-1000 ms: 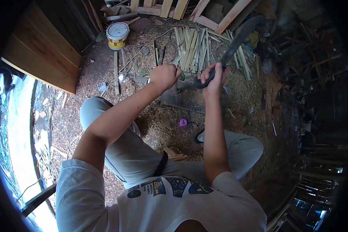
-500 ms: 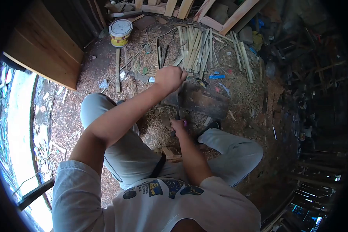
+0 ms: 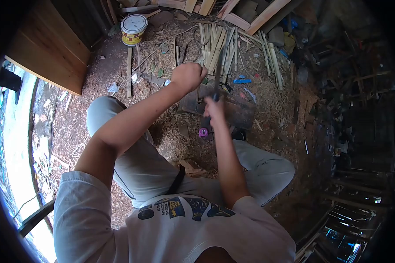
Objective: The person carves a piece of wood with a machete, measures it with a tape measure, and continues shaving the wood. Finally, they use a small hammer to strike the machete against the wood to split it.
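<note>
My right hand (image 3: 214,109) is closed around the handle of a machete (image 3: 219,72), whose long dark blade points forward and is slightly blurred. To its left, my left hand (image 3: 188,77) is a closed fist above the near-left part of a dark wooden board (image 3: 240,115) on the ground. What the left fingers hold is hidden. A small round purple item (image 3: 203,132), perhaps a tape measure, lies on the ground just behind the right hand, between my legs.
Several thin wood strips (image 3: 213,48) lie beyond my hands, with more strips (image 3: 274,65) to the right. A lidded paint bucket (image 3: 133,30) stands at the back left, near a wooden panel (image 3: 52,52). Blue scraps (image 3: 242,81) and shavings litter the ground.
My right hand has moved forward and slightly right with the machete, its blade now extending past the left hand over the strips. The purple item is now uncovered. My left hand stays nearly in place.
</note>
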The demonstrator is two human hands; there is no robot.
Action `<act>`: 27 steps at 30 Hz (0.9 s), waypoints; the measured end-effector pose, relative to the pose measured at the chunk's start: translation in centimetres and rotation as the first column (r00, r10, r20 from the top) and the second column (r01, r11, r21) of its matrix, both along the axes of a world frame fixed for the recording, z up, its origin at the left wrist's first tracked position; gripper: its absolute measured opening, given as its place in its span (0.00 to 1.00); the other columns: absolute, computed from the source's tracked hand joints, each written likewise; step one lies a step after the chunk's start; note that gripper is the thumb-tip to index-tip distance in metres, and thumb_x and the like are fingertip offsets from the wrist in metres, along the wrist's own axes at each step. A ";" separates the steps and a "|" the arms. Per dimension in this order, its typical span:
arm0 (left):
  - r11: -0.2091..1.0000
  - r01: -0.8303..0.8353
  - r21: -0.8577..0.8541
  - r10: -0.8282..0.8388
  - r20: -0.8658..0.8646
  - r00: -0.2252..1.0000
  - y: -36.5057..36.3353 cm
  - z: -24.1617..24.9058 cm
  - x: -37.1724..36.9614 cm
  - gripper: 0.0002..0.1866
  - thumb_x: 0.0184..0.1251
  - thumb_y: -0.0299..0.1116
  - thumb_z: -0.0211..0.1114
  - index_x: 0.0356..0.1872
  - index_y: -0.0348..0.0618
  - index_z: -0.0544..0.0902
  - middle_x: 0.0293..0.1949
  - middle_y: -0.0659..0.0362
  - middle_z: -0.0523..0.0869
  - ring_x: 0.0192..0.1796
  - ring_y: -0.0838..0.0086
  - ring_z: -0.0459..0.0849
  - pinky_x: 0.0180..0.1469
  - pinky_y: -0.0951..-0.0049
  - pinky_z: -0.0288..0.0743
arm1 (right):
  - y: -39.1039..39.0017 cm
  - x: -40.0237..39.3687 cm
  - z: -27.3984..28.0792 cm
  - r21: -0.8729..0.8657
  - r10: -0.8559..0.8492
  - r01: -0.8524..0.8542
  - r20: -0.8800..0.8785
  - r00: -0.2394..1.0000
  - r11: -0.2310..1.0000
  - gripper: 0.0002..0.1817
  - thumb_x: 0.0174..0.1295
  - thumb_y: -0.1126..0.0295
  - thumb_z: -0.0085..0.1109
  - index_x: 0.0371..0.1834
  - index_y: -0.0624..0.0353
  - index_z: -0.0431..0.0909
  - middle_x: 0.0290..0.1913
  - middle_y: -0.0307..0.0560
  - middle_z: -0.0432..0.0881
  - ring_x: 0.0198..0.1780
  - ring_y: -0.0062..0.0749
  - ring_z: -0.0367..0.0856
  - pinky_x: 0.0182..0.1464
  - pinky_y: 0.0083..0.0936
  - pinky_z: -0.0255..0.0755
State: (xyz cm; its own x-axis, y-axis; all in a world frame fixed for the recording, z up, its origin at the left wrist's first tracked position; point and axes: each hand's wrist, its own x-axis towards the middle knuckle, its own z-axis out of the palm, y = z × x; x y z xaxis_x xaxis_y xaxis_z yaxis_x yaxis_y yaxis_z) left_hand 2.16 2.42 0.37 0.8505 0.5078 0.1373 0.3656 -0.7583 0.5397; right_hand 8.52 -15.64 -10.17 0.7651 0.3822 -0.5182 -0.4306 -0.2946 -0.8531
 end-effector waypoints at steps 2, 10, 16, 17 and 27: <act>1.000 -0.014 -0.022 0.014 -0.013 1.000 0.2 0.1 -0.4 0.27 0.75 0.52 0.55 0.27 0.38 0.88 0.30 0.40 0.88 0.35 0.44 0.89 0.41 0.47 0.84 | 1.5 1.3 6.1 0.182 -0.046 0.036 0.052 0.998 0.983 0.11 0.64 0.69 0.63 0.27 0.57 0.71 0.15 0.37 0.68 0.11 0.25 0.65 0.16 0.28 0.62; 0.999 -0.020 -0.026 0.020 -0.024 1.000 0.7 0.2 -0.5 0.28 0.75 0.53 0.55 0.27 0.38 0.88 0.30 0.42 0.88 0.34 0.46 0.89 0.41 0.49 0.84 | 1.7 -1.1 2.9 0.343 -0.185 0.110 0.193 0.964 0.933 0.11 0.68 0.67 0.62 0.32 0.55 0.70 0.18 0.37 0.70 0.14 0.25 0.68 0.24 0.30 0.69; 0.997 0.077 -0.029 -0.079 -0.084 0.993 -0.4 1.3 -1.3 0.28 0.74 0.52 0.54 0.29 0.39 0.89 0.33 0.43 0.90 0.37 0.48 0.90 0.43 0.50 0.85 | -7.8 -8.5 -18.9 -0.588 0.197 -0.200 -0.070 0.978 0.784 0.11 0.62 0.65 0.65 0.36 0.63 0.79 0.25 0.46 0.78 0.21 0.39 0.79 0.33 0.42 0.77; 0.996 0.084 -0.026 -0.086 -0.095 0.992 -0.3 0.9 -1.4 0.28 0.74 0.52 0.54 0.29 0.39 0.89 0.33 0.43 0.90 0.37 0.48 0.90 0.43 0.50 0.85 | -8.3 -8.5 -19.0 -0.462 0.162 -0.239 -0.200 0.966 0.854 0.10 0.64 0.65 0.63 0.31 0.59 0.77 0.21 0.43 0.75 0.19 0.36 0.77 0.34 0.41 0.76; 0.999 0.053 -0.009 -0.052 0.021 0.998 1.4 -0.1 -1.2 0.29 0.75 0.52 0.54 0.26 0.36 0.87 0.30 0.41 0.87 0.36 0.44 0.88 0.42 0.47 0.83 | -6.1 -5.6 -11.1 0.141 0.171 -0.103 -0.669 0.723 0.985 0.14 0.69 0.66 0.57 0.24 0.45 0.67 0.13 0.28 0.60 0.14 0.22 0.61 0.30 0.33 0.67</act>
